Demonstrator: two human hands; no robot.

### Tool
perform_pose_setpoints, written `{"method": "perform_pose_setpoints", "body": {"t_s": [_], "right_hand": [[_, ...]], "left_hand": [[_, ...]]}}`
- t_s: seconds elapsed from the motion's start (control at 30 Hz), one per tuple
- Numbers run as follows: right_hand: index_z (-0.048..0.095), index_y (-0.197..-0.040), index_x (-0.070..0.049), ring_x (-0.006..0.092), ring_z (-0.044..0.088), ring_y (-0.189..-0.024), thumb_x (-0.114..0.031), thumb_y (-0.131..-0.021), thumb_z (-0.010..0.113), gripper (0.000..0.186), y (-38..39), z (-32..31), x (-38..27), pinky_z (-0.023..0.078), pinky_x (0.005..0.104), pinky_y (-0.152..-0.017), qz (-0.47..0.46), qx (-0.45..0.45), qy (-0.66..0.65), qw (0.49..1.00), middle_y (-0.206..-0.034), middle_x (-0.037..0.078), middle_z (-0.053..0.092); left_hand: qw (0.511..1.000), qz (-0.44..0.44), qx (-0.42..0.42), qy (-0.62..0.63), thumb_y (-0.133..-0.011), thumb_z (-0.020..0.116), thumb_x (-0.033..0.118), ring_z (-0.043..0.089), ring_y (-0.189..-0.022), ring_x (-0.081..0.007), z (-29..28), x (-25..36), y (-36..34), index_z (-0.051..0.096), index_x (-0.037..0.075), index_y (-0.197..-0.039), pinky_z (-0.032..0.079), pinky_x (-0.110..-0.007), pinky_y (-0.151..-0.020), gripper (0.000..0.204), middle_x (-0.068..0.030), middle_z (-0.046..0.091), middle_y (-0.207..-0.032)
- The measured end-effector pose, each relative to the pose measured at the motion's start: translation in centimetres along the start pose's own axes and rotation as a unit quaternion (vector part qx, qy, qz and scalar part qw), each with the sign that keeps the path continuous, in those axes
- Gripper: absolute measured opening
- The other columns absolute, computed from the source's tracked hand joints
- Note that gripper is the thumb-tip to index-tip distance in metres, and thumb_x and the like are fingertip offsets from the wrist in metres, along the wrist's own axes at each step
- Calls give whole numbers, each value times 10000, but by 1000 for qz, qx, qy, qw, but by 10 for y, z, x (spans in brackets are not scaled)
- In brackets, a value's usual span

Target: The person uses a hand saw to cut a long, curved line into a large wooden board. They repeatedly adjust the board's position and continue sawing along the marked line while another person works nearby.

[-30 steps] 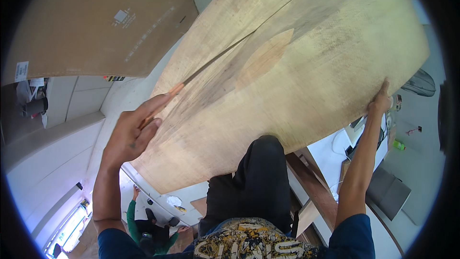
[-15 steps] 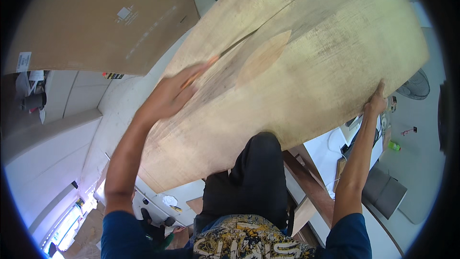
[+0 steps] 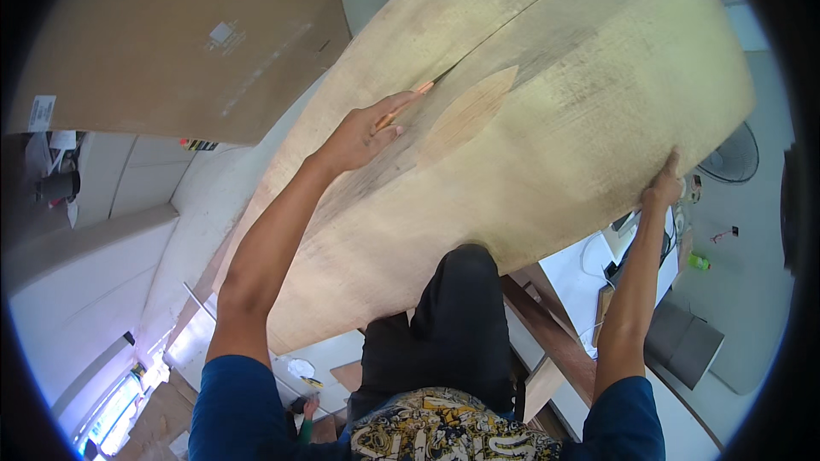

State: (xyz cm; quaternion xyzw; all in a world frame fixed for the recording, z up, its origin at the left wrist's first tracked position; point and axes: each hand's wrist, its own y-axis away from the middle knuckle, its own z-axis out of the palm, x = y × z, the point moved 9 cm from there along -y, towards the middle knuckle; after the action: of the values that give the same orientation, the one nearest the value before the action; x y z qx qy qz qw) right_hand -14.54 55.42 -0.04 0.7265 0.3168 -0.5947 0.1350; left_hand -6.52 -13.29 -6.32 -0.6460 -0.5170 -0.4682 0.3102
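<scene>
Holding a pencil point(image 3: 408, 102) against the plywood point(image 3: 547, 119), left hand point(image 3: 359, 137) pinching it, right hand point(image 3: 662, 189) gripping the sheet's edge, cardboard point(image 3: 171, 34) beside.

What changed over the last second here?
The left hand, holding a pencil, slid from the board's left edge up onto its face, toward the oval patch. The right hand kept its grip on the right edge, and the board stayed put.
</scene>
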Motion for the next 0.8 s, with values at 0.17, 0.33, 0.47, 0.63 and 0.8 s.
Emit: {"method": "perform_pose_setpoints", "body": {"t_s": [0.17, 0.33, 0.47, 0.63, 0.8], "right_hand": [[538, -1317, 176, 270, 729, -974, -431, -835, 897, 854, 0, -10, -1, 608, 374, -868, -8, 11, 4, 1000, -1237, 232, 693], [581, -1295, 159, 281, 722, -970, -432, -830, 900, 816, -2, -11, 8, 597, 382, -871, 29, -13, -17, 999, -1217, 201, 712], [604, -1285, 172, 285, 719, -962, -434, -820, 907, 823, 14, 13, 17, 593, 390, -864, 62, 27, 88, 994, -1233, 196, 714], [601, -1281, 185, 286, 712, -1016, -443, -810, 908, 843, 15, 2, -17, 580, 384, -889, 12, 31, 67, 997, -1255, 224, 705], [599, -1252, 193, 276, 715, -998, -441, -839, 888, 809, 14, -2, -10, 584, 379, -881, 8, 18, 22, 1000, -1250, 218, 705]], "left_hand": [[994, -86, -24, -71, -976, 642, 202, 558, -1395, -335, -56, 42, 128, 520, 144, -1537, 461, -421, -1123, 578, -178, 568, -1525], [990, -105, -16, -92, -954, 623, 103, 635, -1308, -317, -56, 40, 150, 521, 140, -1535, 469, -404, -1115, 592, -160, 605, -1493], [995, -81, -8, -50, -967, 560, 35, 566, -1388, -285, 9, -45, 29, 497, 169, -1550, 422, -426, -1169, 602, -116, 561, -1544], [1000, -7, -6, -1, -1003, 566, 89, 534, -1416, -326, 4, -24, 33, 440, 189, -1589, 411, -438, -1172, 608, -140, 531, -1566], [997, -50, -38, -43, -1035, 576, 171, 552, -1395, -334, -26, 53, 85, 438, 172, -1590, 422, -448, -1156, 572, -152, 540, -1554]]}}
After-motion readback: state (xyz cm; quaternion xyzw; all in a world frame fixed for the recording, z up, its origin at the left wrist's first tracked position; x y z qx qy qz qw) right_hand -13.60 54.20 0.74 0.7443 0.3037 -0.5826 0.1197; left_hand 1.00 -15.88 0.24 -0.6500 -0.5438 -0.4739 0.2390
